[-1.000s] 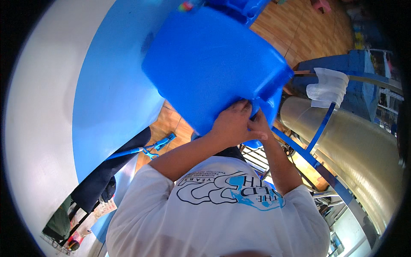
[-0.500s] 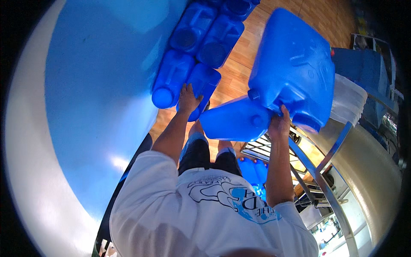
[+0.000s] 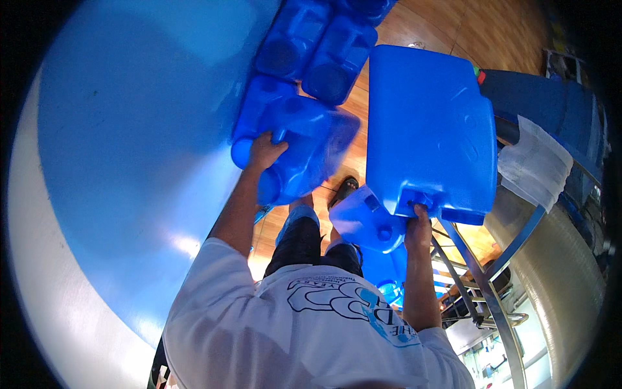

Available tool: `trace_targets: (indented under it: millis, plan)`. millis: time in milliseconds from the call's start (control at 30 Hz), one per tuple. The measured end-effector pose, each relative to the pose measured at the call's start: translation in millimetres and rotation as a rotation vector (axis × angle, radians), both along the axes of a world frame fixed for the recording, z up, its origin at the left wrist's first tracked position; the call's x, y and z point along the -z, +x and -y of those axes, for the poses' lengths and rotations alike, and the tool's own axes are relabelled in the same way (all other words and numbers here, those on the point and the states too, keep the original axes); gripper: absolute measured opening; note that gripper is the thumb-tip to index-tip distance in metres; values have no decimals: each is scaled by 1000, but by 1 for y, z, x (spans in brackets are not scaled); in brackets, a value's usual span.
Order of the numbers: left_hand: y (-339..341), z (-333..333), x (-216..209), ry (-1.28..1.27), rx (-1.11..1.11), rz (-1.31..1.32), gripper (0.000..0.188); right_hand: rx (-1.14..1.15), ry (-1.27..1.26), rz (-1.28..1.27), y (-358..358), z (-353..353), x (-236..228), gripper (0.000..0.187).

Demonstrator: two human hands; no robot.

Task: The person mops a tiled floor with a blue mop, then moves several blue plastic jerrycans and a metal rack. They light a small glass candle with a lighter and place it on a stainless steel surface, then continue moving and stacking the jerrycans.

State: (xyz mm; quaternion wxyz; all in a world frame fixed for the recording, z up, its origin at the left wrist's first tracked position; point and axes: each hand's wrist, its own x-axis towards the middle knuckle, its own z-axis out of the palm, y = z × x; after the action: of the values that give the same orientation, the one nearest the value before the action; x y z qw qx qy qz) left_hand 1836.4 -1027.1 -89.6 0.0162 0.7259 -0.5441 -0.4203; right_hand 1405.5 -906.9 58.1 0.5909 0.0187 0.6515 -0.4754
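Observation:
My left hand [image 3: 264, 153] is closed round the handle of a blue plastic jerrycan [image 3: 314, 139], which is tilted and partly blurred. Under it, beside the blue wall, is another blue jerrycan [image 3: 249, 107]. On the right, my right hand [image 3: 420, 230] grips the handle of a large blue jerrycan [image 3: 431, 123], its broad side facing up. A further blue jerrycan [image 3: 366, 220] with a small cap hangs just below and left of that hand. Whether the same fingers also hold this one is hidden.
More blue jerrycans [image 3: 340, 58] stand in rows along the large blue curved surface [image 3: 142, 162] at left. At right are a metal frame [image 3: 515, 243] with a white cloth [image 3: 534, 162] over it and a dark blue drum [image 3: 541, 107]. Wooden-look floor [image 3: 447, 29] lies beyond.
My left hand has lifted its jerrycan off the row and turned it toward the right. The large jerrycan in my right hand has swung nearer and straightened; the one below it moved nearer my legs.

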Motion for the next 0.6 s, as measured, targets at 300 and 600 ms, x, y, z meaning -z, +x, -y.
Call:
trace_targets:
  millis: [300, 600]
  plan:
    - [97, 19, -70, 226, -368, -666, 46, -108, -152, -36, -11, -17, -116, 39]
    - [98, 52, 60, 84, -427, -403, 56, -65, -40, -133, 5, -25, -118, 70]
